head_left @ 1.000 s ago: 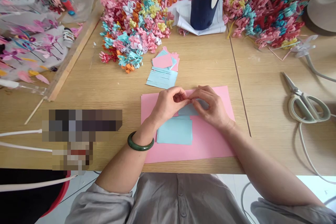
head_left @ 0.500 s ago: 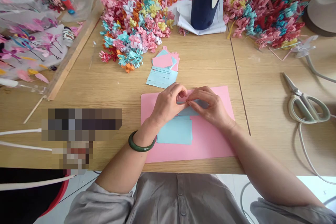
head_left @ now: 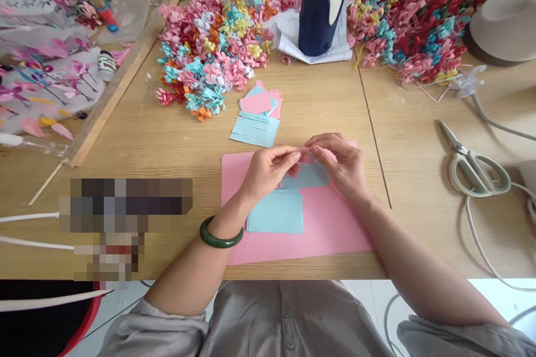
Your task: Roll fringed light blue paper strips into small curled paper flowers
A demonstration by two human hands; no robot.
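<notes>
My left hand [head_left: 267, 173], with a dark green bangle [head_left: 221, 233] on its wrist, is closed in a pinch of thumb and forefinger. Close beside it, my right hand [head_left: 345, 170] also pinches, its fingertips almost meeting the left ones. Whatever is between the fingertips is too small to make out. Both hands hover over a large pink paper sheet [head_left: 335, 228]. Below the fingers lies a light-blue paper piece [head_left: 307, 177], partly covered by them. Nearer to me on the pink sheet is a stack of light-blue paper rectangles [head_left: 274, 213].
Beyond the sheet lie slit blue paper [head_left: 254, 131] and small pink cards [head_left: 256, 102]. Heaps of curled paper flowers [head_left: 218, 44] stand behind, with a dark blue bottle [head_left: 318, 17]. Scissors [head_left: 477, 170] and a cable lie right; a wooden strip [head_left: 113, 83] runs left.
My fingertips have drawn slightly apart, and the left forefinger has straightened from a curl. More of the blue piece beneath shows. The whole view has shifted a little.
</notes>
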